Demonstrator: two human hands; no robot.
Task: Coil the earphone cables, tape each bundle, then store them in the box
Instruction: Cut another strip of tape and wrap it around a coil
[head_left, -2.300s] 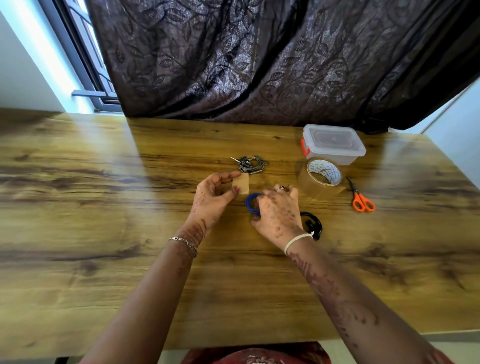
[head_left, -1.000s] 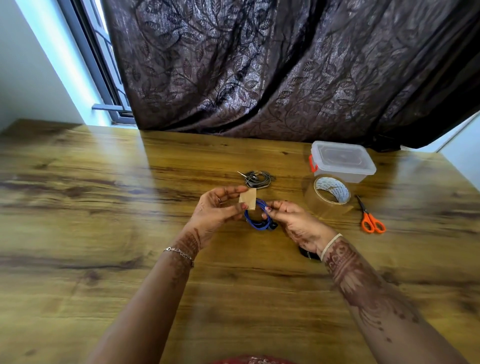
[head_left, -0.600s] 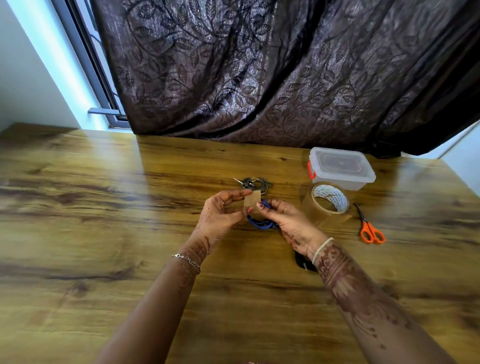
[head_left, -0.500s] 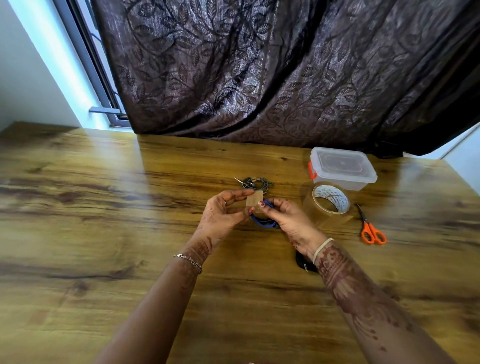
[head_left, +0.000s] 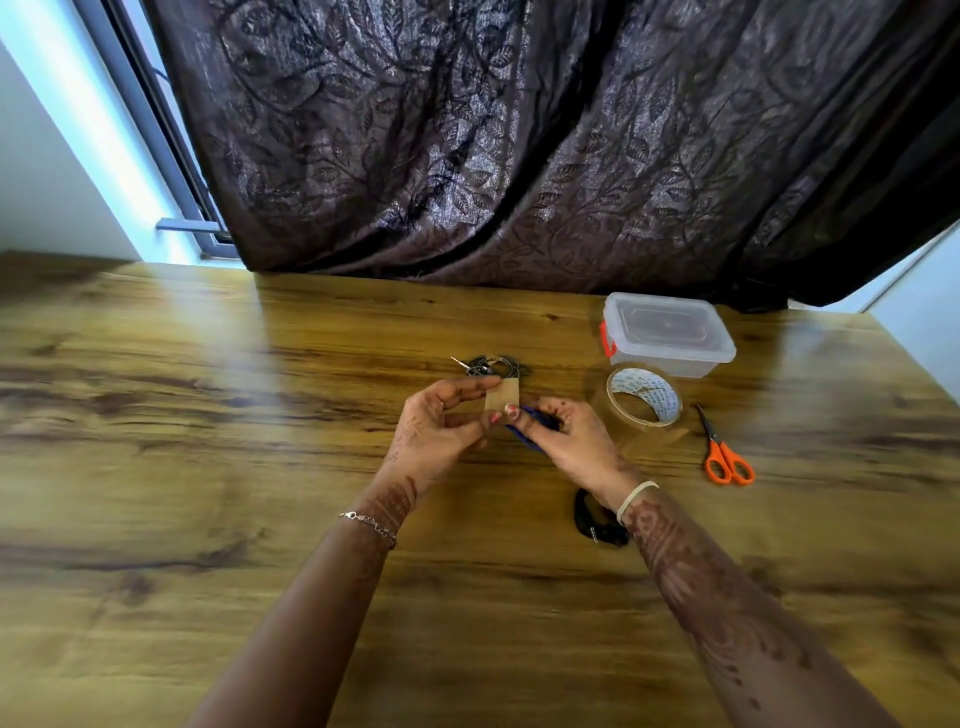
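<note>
Left hand (head_left: 441, 423) pinches the brown tape square (head_left: 502, 396); right hand (head_left: 569, 444), at three o'clock, grips the blue cable coil (head_left: 524, 439) for sticking.

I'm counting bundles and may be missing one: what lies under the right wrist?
A black cable bundle lies on the table there. The wrist of the right hand covers its far part, so whether tape binds it cannot be seen.

A room in a home, by the look of it; a dark brown curtain (head_left: 519, 145) with a leaf pattern hangs behind a wood-grain table (head_left: 208, 467); a window frame (head_left: 171, 171) and pale walls stand at the left.
</note>
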